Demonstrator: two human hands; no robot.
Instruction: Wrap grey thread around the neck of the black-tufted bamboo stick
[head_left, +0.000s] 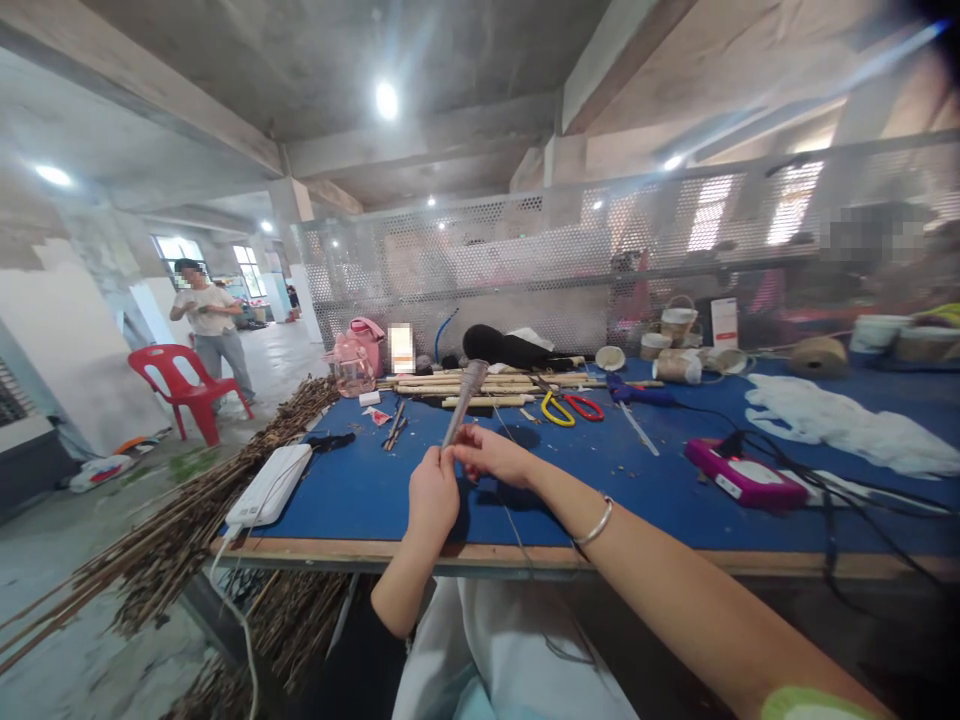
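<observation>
Over the near middle of the blue table, my left hand (435, 495) is closed around the lower end of a slim grey-brown stick (468, 400) with a wider, flared top. The stick tilts up and away from me. My right hand (491, 455) is beside it, fingers curled and pinched against the stick's lower part; what lies between the fingertips is hidden. A thin cord (516, 525) hangs near the right hand and runs down over the table edge to my lap. Beyond the hands lie yellow-handled scissors (557, 410) and a red-handled tool (584, 406).
A blue glue gun (637, 393), pale sticks (495, 383) and a black bundle (510, 348) lie farther back. At right are a purple box (742, 475) with cables and white plastic (847, 420). Left are a white power strip (270, 485), dry twigs (172, 530), a red chair (187, 385) and a standing person (214, 325).
</observation>
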